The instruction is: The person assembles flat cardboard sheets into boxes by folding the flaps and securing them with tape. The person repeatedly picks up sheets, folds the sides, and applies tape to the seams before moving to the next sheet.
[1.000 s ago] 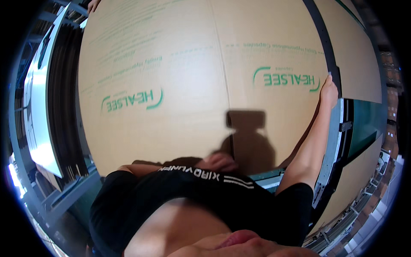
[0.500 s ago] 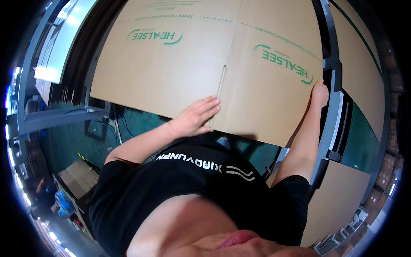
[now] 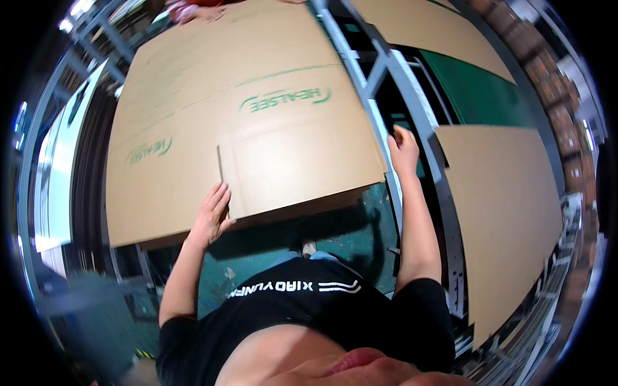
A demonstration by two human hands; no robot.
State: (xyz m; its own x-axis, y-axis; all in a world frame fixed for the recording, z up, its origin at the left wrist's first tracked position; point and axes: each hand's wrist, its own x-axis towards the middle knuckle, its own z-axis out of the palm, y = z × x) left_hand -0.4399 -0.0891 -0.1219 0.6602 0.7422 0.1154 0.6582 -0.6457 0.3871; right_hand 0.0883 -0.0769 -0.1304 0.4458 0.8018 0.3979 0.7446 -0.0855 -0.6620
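Note:
A large flat brown cardboard sheet (image 3: 290, 161) with green print spreads out in front of me. My left hand (image 3: 212, 213) rests on its near part with outstretched fingers, beside a narrow slot (image 3: 220, 164) cut in from the near edge. Past the sheet's right edge, my right hand (image 3: 404, 147) hovers over a grey metal frame. Its fingers are loosely curled, the thumb stands apart, and I see nothing in it.
Another brown cardboard sheet (image 3: 502, 212) lies to the right, beside a green panel (image 3: 473, 87). At left stand upright pale panels (image 3: 61, 186). A blurred pink-red shape (image 3: 193, 11) shows at the far edge. Stacked cartons (image 3: 547, 77) line the far right.
My right hand has come off the cardboard sheet's right edge. The sheet now sits further left in view and shows more of its far part. My left hand stays on it by the slot.

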